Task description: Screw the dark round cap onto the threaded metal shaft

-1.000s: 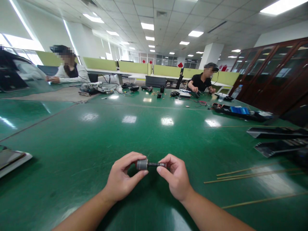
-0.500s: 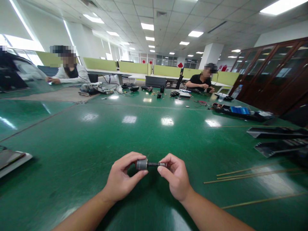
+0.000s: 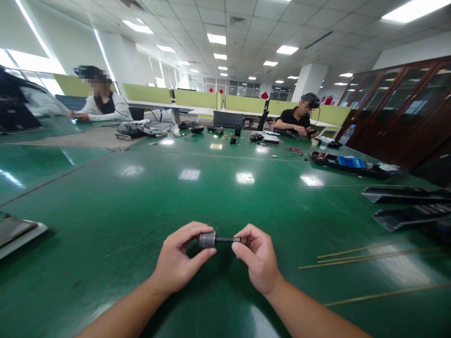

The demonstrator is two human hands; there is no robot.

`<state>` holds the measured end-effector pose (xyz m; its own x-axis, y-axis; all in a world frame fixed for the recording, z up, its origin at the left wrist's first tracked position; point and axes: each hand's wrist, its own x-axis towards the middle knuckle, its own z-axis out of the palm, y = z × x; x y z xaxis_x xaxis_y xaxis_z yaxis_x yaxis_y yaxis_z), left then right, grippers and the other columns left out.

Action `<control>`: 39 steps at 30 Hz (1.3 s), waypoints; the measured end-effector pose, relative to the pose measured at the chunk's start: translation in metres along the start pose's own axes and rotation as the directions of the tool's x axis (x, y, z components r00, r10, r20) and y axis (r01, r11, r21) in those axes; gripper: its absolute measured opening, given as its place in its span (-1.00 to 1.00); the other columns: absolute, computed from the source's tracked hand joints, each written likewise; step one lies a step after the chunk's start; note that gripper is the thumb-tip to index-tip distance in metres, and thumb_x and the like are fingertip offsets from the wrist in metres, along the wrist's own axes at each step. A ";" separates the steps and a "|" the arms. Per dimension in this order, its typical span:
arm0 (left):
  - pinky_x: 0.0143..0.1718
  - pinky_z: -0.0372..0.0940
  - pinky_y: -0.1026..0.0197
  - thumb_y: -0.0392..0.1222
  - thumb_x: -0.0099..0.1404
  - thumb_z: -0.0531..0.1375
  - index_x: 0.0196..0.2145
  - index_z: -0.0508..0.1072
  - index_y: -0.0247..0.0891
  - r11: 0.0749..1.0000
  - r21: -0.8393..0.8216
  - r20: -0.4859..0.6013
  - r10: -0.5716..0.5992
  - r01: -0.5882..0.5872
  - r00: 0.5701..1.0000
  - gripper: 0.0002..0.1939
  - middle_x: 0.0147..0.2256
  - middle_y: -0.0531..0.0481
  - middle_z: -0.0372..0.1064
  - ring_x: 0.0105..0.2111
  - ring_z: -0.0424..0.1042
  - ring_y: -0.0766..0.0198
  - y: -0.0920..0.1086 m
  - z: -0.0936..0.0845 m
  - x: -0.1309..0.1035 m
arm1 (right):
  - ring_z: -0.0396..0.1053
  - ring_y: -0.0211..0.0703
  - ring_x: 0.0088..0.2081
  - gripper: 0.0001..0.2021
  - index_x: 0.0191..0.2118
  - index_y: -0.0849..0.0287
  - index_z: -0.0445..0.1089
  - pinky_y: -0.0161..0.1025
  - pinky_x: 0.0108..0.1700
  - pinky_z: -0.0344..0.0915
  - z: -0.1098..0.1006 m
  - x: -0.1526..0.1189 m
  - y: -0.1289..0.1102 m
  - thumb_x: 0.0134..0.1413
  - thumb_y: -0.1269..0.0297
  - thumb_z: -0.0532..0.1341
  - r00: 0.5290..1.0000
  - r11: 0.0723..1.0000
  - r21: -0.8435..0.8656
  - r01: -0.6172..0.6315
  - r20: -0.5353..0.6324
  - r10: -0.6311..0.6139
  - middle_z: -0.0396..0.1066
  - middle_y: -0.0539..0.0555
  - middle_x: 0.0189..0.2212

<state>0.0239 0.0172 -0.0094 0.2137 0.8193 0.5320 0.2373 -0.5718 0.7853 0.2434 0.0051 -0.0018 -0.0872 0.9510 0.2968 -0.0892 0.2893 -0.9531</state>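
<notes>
My left hand (image 3: 179,258) is curled round a short grey metal cylinder (image 3: 207,239), thumb below it and fingers above. From the cylinder a thin dark shaft (image 3: 224,240) runs level to the right. At its far end a small shiny metal piece (image 3: 238,240) sits between the thumb and fingertips of my right hand (image 3: 259,258). Cylinder, shaft and end piece form one line, held just over the green tabletop (image 3: 158,197). The outer end of the cylinder is partly hidden by my left fingers.
Several thin sticks (image 3: 352,257) lie at the right, below dark metal brackets (image 3: 401,195). A tray with a blue packet (image 3: 352,162) is further back. At the left edge rests a flat white-rimmed device (image 3: 21,234). Two people sit across the table among tools and parts (image 3: 234,136).
My right hand has shifted very slightly to the right, and the shiny end piece looks a little turned. The person at the far right has lowered their hands a little.
</notes>
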 end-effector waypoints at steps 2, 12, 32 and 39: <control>-0.02 0.37 0.08 -0.29 0.21 0.38 -0.02 0.49 -0.12 1.000 -0.001 0.003 0.003 -0.003 1.000 -0.62 -0.09 -0.10 0.45 -0.08 0.46 0.11 0.000 0.000 0.000 | 0.22 -0.21 -0.42 -0.87 -0.33 0.18 0.40 -0.25 -0.35 0.17 0.000 0.000 0.000 0.08 0.26 0.33 1.000 1.000 0.003 -0.004 0.000 0.004 0.28 -0.02 -0.48; -0.02 0.36 0.06 -0.29 0.22 0.38 -0.01 0.48 -0.12 1.000 0.004 0.002 -0.007 0.007 1.000 -0.62 -0.09 -0.11 0.44 -0.07 0.45 0.10 -0.002 0.000 -0.001 | 0.23 -0.21 -0.44 -0.88 -0.32 0.17 0.39 -0.25 -0.36 0.17 -0.001 0.000 0.005 0.09 0.27 0.32 1.000 1.000 0.010 -0.009 -0.001 0.009 0.29 -0.03 -0.48; -0.01 0.37 0.08 -0.28 0.22 0.38 -0.01 0.47 -0.11 0.999 -0.021 -0.004 -0.028 0.028 1.000 -0.62 -0.08 -0.09 0.43 -0.07 0.45 0.11 -0.002 0.001 -0.001 | 0.23 -0.20 -0.44 -0.89 -0.33 0.16 0.39 -0.24 -0.36 0.17 -0.002 0.000 0.005 0.09 0.29 0.33 1.000 0.999 0.029 -0.023 -0.017 0.023 0.30 -0.02 -0.47; -0.01 0.35 0.08 -0.27 0.22 0.38 -0.02 0.47 -0.08 1.000 -0.001 -0.005 -0.021 0.021 1.000 -0.62 -0.09 -0.07 0.44 -0.07 0.45 0.12 -0.003 0.000 -0.001 | 0.22 -0.21 -0.45 -0.88 -0.32 0.17 0.39 -0.24 -0.37 0.16 -0.002 -0.001 0.006 0.09 0.28 0.33 1.000 0.999 0.038 -0.017 -0.020 0.018 0.30 -0.03 -0.49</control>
<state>0.0229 0.0183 -0.0125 0.2042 0.8315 0.5166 0.2413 -0.5542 0.7966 0.2448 0.0061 -0.0077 -0.0687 0.9579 0.2787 -0.1253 0.2689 -0.9550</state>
